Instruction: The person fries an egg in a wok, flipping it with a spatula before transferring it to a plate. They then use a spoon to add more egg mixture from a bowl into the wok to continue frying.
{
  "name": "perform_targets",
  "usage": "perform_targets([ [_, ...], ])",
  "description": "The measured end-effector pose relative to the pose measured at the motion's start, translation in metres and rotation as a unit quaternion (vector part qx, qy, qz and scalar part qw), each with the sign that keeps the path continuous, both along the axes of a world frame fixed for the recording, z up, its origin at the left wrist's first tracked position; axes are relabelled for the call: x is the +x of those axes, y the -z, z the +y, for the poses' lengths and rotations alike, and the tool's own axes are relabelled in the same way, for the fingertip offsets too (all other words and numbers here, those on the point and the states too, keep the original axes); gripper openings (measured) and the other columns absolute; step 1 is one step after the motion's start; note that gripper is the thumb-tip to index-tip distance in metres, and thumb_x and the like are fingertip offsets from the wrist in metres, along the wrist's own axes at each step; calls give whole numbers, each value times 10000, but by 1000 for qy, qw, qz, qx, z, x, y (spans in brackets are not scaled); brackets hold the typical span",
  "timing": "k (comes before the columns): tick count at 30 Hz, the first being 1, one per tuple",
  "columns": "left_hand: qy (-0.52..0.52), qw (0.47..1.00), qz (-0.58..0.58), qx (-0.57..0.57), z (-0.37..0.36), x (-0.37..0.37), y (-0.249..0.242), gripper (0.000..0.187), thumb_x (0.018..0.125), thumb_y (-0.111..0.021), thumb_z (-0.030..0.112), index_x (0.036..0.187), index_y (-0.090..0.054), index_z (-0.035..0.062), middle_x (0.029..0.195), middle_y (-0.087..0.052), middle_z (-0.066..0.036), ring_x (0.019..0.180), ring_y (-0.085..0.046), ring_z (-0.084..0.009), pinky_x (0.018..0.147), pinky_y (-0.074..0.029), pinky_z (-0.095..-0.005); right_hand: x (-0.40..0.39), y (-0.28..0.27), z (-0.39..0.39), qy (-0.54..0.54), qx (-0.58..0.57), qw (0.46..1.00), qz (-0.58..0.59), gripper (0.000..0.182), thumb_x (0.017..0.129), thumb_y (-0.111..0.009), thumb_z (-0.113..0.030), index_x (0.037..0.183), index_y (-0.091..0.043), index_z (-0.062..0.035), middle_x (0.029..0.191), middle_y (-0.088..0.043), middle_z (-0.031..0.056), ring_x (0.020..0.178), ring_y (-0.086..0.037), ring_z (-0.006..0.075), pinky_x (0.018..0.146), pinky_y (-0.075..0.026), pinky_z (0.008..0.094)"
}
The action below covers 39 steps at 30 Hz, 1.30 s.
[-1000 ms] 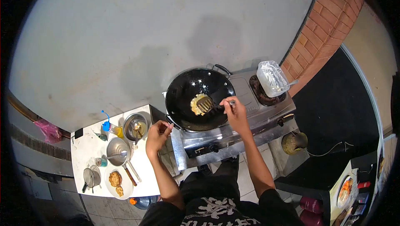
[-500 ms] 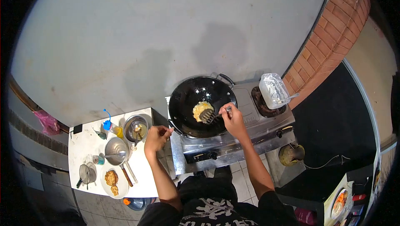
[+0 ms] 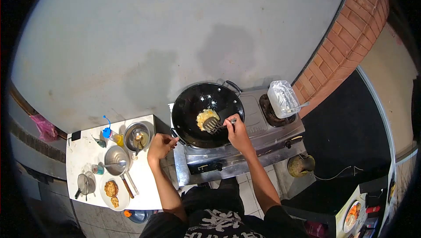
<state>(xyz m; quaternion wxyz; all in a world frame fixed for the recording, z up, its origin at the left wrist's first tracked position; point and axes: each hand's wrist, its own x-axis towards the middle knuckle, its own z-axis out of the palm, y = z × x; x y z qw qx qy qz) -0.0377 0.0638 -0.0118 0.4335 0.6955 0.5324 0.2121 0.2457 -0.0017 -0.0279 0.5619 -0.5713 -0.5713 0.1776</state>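
Observation:
A black wok sits on the left burner of a steel gas stove, with a small yellow fritter-like piece of food frying in its middle. My right hand grips a slotted turner, whose dark head lies over the food's lower right edge. At the wok's left side, my left hand is closed, its fingertips pinched at the loop handle. The palm side of that hand is hidden.
Left, a white table bears metal bowl, saucepan, strainer, oil bottle and plate with browned fritters. A plastic tub with a spoon rests over the right burner.
The whole view has shifted slightly, so things sit a little further left and lower. Both hands keep nearly the same positions at the wok, and the turner stays on the food.

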Motion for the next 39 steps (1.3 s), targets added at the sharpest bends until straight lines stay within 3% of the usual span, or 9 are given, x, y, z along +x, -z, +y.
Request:
perform_targets([
  [4, 2, 1000, -4, 1, -1, 1, 1, 343, 847, -715, 278, 768, -702, -55, 663, -677, -120, 605, -640, -154, 590, -501, -300, 5, -3, -4, 1, -9, 1000, 3, 80, 955, -511, -68, 914, -506, 0, 748, -575, 72, 633, -519, 127, 589, -418, 269],
  [6, 1, 1000, 1, 7, -2, 2, 3, 357, 845, -715, 287, 765, -696, -61, 661, -677, -117, 600, -642, -157, 590, -502, -297, 7, -5, -6, -1, -39, 999, -16, 97, 948, -504, -73, 944, -478, 20, 795, -607, 141, 715, -622, 247, 664, -471, 342],
  [7, 1, 1000, 2, 5, -3, 3, 5, 357, 845, -715, 287, 765, -696, -61, 661, -677, -117, 600, -642, -157, 590, -502, -297, 7, -6, -7, 0, -41, 999, -15, 97, 948, -504, -73, 944, -478, 20, 795, -607, 141, 715, -622, 247, 664, -471, 342],
  [12, -95, 991, 75, 56, -8, 12, 2, 333, 819, -729, 278, 730, -680, -39, 627, -653, -140, 564, -642, -194, 557, -478, -322, 5, -6, -12, 12, -58, 998, 7, 104, 956, -508, -96, 946, -491, 6, 802, -623, 126, 686, -610, 214, 634, -467, 324],
  [21, -127, 987, 9, 95, -12, 13, -1, 335, 791, -756, 251, 737, -643, -59, 587, -607, -135, 508, -543, -188, 537, -431, -338, 9, -6, -18, -3, -30, 997, 74, 115, 975, -501, -123, 969, -516, -9, 852, -628, 58, 648, -534, 90, 595, -441, 240],
  [31, -92, 988, 71, 98, -6, 13, 13, 358, 762, -778, 292, 758, -682, -53, 627, -633, -182, 552, -631, -264, 552, -469, -352, 15, -2, -15, 1, -24, 995, 99, 94, 971, -501, -103, 976, -519, -12, 862, -623, 49, 657, -517, 71, 597, -432, 227],
  [36, -87, 987, 83, 107, -2, 12, 19, 384, 741, -795, 306, 739, -676, -59, 620, -629, -185, 545, -626, -272, 551, -470, -357, 5, 5, -10, -5, -38, 996, 82, 74, 961, -495, -69, 978, -504, 2, 854, -625, 80, 736, -580, 116, 666, -461, 267],
  [37, -82, 987, 84, 107, -2, 12, 17, 384, 741, -795, 306, 739, -676, -59, 620, -629, -185, 545, -626, -272, 551, -470, -357, 5, 6, -10, -9, -42, 996, 72, 74, 962, -484, -67, 985, -495, 2, 865, -622, 99, 769, -603, 168, 697, -466, 300],
  [39, -83, 987, 94, 99, -2, 13, 15, 388, 734, -801, 310, 743, -678, -59, 619, -628, -188, 543, -624, -274, 552, -470, -359, 4, 7, -11, 6, -30, 998, 46, 60, 967, -481, -65, 963, -492, -7, 831, -605, 68, 688, -529, 119, 632, -432, 262],
])
